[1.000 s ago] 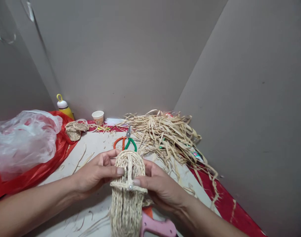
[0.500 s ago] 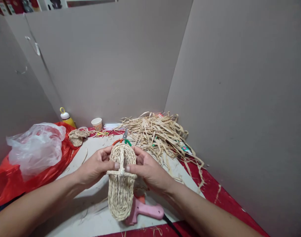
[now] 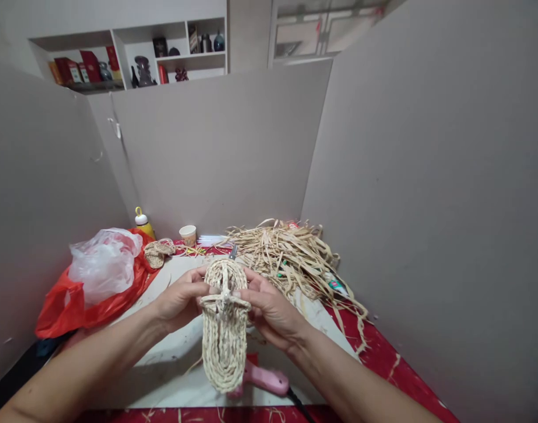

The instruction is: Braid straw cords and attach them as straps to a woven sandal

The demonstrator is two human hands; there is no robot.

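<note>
A small woven straw sandal (image 3: 224, 341) is held upright above the white work board (image 3: 180, 376), toe end away from me. My left hand (image 3: 180, 302) grips its left side, thumb pressed near the strap crossing. My right hand (image 3: 269, 311) grips the right side, thumb on the same crossing, where a small pearl bead sits. Both hands are closed on the sandal. Under it lies a pink glue gun (image 3: 262, 379).
A heap of loose straw strips (image 3: 290, 258) fills the back right. A second woven sandal (image 3: 156, 254), a paper cup (image 3: 189, 235) and a yellow bottle (image 3: 144, 222) stand at the back. Red and clear plastic bags (image 3: 96, 282) lie left. Grey cardboard walls (image 3: 427, 205) enclose the table.
The camera has tilted upward, revealing shelves above the partition. Both hands keep hold of the sandal, which now shows its full length, heel hanging down.
</note>
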